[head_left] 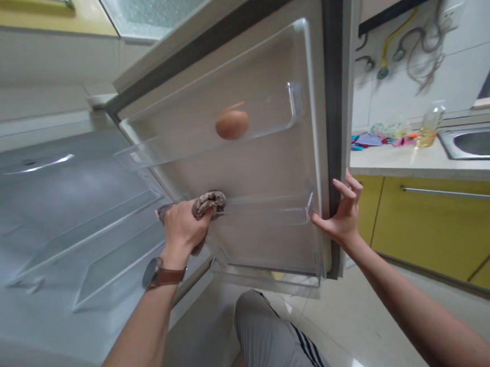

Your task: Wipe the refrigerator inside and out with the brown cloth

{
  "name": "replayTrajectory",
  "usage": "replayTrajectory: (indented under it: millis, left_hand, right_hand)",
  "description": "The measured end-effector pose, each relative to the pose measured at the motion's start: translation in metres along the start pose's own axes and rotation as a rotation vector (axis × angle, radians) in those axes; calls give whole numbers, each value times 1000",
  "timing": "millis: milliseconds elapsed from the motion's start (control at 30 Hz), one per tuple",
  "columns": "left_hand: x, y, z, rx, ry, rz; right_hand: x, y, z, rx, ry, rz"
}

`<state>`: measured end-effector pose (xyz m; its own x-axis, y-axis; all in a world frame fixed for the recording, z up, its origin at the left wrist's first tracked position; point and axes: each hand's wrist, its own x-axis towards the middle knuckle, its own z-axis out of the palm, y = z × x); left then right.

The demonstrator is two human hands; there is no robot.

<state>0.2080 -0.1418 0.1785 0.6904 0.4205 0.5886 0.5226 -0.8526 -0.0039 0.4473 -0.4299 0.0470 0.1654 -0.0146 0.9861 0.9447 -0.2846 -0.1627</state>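
My left hand is closed round a bunched brown cloth at the left end of the middle door shelf. A watch with a brown strap is on that wrist. The fridge door stands open in front of me. At its right edge my right hand braces the door, fingers spread around the grey seal and thumb near the shelf's end. One brown egg sits in the upper clear door shelf. Whether the cloth touches the shelf, I cannot tell.
To the left is the fridge interior with glass shelves. Right of the door, a counter over yellow cabinets bears a bottle of yellowish liquid, colourful cloths or wrappers and a steel sink. My knee is below the door.
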Motion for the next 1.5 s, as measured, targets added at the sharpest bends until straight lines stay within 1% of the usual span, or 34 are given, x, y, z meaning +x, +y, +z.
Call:
replayTrajectory:
  millis: [133, 333, 433, 533, 633, 700, 767, 833, 900, 967, 1033, 1100, 1267, 1367, 1500]
  left_hand:
    - [-6, 33, -8, -24, -10, 52]
    - [-18, 89, -23, -122, -29, 214]
    - [-26, 114, -30, -185, -30, 252]
    - [-28, 131, -36, -353, 23, 198]
    - [-22, 142, -40, -563, 94, 82]
    - [-17, 152, -44, -642, 129, 43]
    - [-16, 164, -48, -622, 112, 73]
    - [-20, 176, -51, -511, 46, 169]
    - [-26, 182, -53, -388, -23, 276]
    - [-30, 182, -52, -314, -58, 329]
    - [-31, 176, -49, -291, -67, 347]
    - [-30, 168, -45, -283, -45, 365]
    - [-26, 145, -26, -266, 56, 394]
    - [-23, 125, -14, -254, 106, 373]
    - [-16, 87, 1, -204, 146, 280]
  right_hand:
    - [-1, -2, -1, 4, 22, -1]
    - [-4, -7, -4, 9, 16, 21]
    - [-5, -10, -5, 8, 21, 9]
    - [-5, -13, -7, 2, 29, -2]
    - [-4, -15, -8, -4, 30, 4]
    - [-4, -16, -7, -1, 29, 6]
    - [-4, -16, -7, 4, 34, 3]
    - [-4, -14, -5, 4, 34, 1]
    - [-4, -12, -3, -3, 26, 0]
    - [-4, -9, -2, -14, 19, 1]
    - [-4, -7, -1, -23, 15, 4]
    - [-4, -6, 0, -25, 7, 14]
    - [-3, -3, 1, -15, 10, 7]
    - [-2, -1, 2, -14, 20, -10]
    - [0, 4, 3, -21, 17, -19]
